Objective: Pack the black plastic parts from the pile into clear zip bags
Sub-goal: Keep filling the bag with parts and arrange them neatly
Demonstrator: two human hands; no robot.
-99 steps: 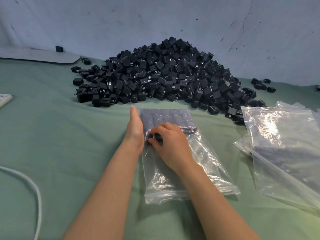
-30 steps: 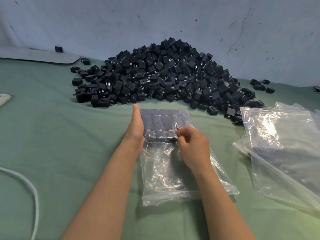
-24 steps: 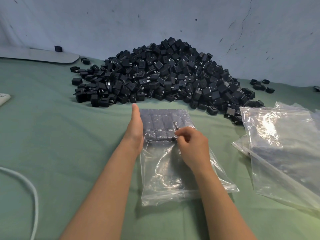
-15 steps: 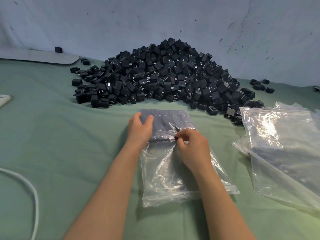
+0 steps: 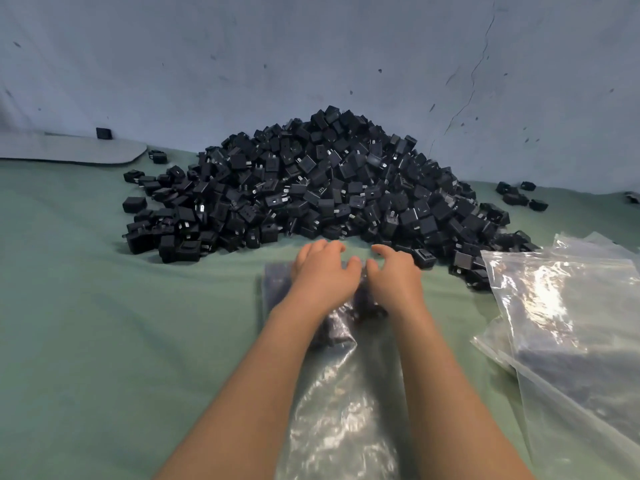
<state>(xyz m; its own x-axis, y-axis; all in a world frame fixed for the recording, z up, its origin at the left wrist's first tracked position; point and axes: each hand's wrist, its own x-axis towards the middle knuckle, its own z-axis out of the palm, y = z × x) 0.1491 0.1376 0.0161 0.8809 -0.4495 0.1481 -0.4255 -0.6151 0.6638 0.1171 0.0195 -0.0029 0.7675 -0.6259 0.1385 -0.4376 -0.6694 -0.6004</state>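
A big pile of black plastic parts [image 5: 322,188] lies on the green cloth against the wall. In front of it a clear zip bag [image 5: 343,403] lies flat, its far end filled with rows of black parts, its near end loose and crinkled. My left hand [image 5: 322,275] and my right hand [image 5: 394,275] lie palm down side by side on the filled far end. The fingers are apart and curl over the bag's far edge, just short of the pile. The hands hide most of the packed parts.
A stack of clear bags [image 5: 571,323] lies at the right, some with dark parts inside. Loose black parts [image 5: 519,197] sit at the far right by the wall. A flat grey board [image 5: 69,152] lies at the far left. Green cloth [image 5: 121,323] stretches to the left.
My right hand has let go of the pinched bag film. Both hands have slid forward onto the filled far end of the bag, toward the pile.
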